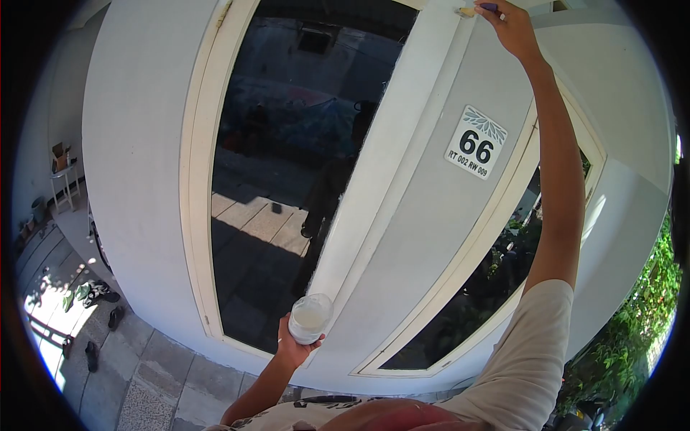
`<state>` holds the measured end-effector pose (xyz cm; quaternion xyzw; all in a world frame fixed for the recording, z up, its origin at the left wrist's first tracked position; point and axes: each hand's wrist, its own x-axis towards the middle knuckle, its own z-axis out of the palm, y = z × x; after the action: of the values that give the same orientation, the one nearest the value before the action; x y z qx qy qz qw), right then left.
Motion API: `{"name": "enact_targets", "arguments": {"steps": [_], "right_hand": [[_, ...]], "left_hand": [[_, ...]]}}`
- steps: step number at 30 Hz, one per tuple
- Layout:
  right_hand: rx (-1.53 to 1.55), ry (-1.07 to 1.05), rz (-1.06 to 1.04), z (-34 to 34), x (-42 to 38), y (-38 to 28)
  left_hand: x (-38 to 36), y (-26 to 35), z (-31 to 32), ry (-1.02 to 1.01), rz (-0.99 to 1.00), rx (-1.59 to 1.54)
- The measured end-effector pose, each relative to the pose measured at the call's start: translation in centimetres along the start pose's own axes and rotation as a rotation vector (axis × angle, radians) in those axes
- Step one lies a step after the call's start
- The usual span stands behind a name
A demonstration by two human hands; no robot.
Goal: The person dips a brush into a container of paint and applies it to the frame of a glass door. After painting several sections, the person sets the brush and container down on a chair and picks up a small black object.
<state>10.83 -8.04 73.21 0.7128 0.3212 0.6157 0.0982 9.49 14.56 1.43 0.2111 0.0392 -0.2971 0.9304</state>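
My right hand [513, 30] is raised high at the top of the view, closed around the dark purple handle of a paintbrush [467, 12]. The brush's pale bristles are right at the top of the white window frame [392, 136], by its edge with the grey wall [410, 237]. Low in the middle, my left hand [293, 350] grips a round tub of white paint [310, 320] from below and the side. Its opening faces up toward me, and whitish paint shows inside.
A house number plate [476, 142] reading 66 hangs on the wall. Dark glass panes [287, 144] stand left and right of it. Shoes [100, 291] lie on the paved floor [165, 366] at left, near a small white stool [65, 183]. Green plants [625, 337] grow at right.
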Motion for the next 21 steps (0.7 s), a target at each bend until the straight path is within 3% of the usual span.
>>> {"name": "enact_targets", "arguments": {"steps": [7,11,14,16,19,21], "right_hand": [[0.083,-0.169,0.215,-1.9,3.9,2.3],[0.097,-0.091,0.227,-1.2,6.6,4.7],[-0.059,0.042,0.243,-1.0,7.6,4.0],[-0.113,0.158,0.117,-0.8,8.1,3.7],[0.054,-0.035,0.285,-0.7,8.2,2.4],[0.039,0.011,0.211,-0.6,9.4,4.6]], "left_hand": [[0.0,0.1,0.3,0.012,-0.016,0.0],[0.3,-0.2,0.1,-0.029,-0.017,-0.026],[0.3,-0.3,-0.2,-0.049,0.001,0.004],[0.2,-0.1,-0.3,-0.024,-0.004,-0.006],[-0.1,0.0,-0.4,0.005,-0.002,-0.009],[-0.2,0.1,-0.4,0.011,0.008,0.0]]}}
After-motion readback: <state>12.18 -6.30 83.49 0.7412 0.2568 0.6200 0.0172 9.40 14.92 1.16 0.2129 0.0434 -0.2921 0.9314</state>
